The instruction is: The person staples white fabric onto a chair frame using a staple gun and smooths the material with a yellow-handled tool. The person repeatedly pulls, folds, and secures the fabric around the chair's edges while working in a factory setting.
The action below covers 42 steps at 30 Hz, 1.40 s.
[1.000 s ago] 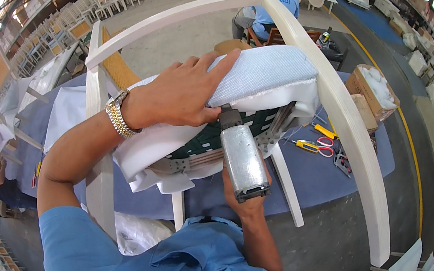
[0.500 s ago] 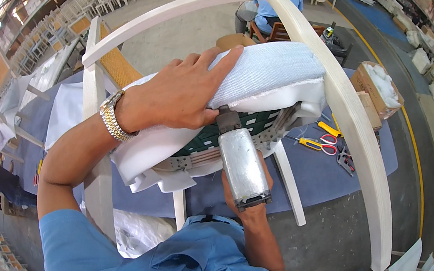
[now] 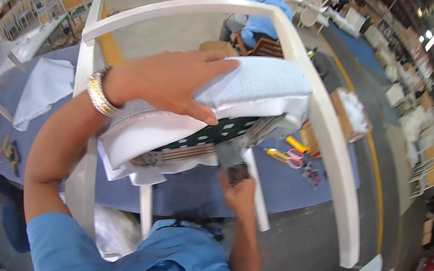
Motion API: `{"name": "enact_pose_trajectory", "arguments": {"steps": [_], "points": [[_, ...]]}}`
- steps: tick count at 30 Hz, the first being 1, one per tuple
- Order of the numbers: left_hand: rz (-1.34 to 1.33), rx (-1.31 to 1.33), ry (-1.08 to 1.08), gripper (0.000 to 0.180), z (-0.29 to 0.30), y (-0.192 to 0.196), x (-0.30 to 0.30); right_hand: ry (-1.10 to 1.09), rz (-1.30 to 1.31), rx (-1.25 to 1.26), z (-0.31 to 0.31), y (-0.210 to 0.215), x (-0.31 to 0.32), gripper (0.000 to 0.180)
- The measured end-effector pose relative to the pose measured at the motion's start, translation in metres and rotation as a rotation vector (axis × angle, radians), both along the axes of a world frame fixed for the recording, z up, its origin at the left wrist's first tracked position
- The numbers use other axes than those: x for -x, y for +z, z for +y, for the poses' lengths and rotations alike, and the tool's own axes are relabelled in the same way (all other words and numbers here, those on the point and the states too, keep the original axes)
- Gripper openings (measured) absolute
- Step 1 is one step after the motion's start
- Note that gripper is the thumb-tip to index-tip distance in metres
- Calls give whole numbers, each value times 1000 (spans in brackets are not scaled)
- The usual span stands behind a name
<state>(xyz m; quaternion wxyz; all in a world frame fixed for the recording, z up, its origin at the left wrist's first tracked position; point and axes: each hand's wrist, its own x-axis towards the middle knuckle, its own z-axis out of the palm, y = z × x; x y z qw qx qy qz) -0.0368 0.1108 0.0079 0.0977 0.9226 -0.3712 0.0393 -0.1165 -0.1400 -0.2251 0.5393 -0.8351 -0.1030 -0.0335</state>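
A white wooden chair frame lies tipped before me with its underside toward me. Light blue woven fabric covers the seat pad, and white lining hangs along its lower edge. Dark green webbing shows on the underside. My left hand, a metal watch at its wrist, lies spread on the fabric with the thumb stretched toward the pad's edge. Below the webbing, my right hand grips a grey metal staple gun, blurred by motion. Whether its tip touches the seat cannot be told.
Scissors and yellow-handled tools lie on the blue-covered table at the right, near pliers. A box of white stuffing stands beyond. Another person sits at the back. More tools lie at the left.
The staple gun has swung down and away from the fabric edge, below the webbing. My left hand has stayed on the fabric, its fingers flatter. The whole view has shifted.
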Motion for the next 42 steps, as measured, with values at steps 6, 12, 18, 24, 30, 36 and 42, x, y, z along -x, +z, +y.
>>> {"name": "enact_pose_trajectory", "arguments": {"steps": [6,12,18,24,30,36,42], "points": [[60,283,152,86,32,23,-8,127,52,329,-12,-135,-2,55],[261,-72,210,110,23,17,-4,121,43,479,17,-235,-10,52],[282,-76,292,123,25,9,-11,505,331,-71,15,-82,-39,37],[225,-38,291,112,26,12,-4,846,-610,-401,40,236,-100,62],[151,-171,392,102,15,33,18,619,-374,870,110,340,-180,64],[-423,-239,345,103,1,-14,25,964,-208,969,73,257,-215,53],[-367,-275,460,103,-29,-18,35,931,-105,871,47,302,-250,63]]}}
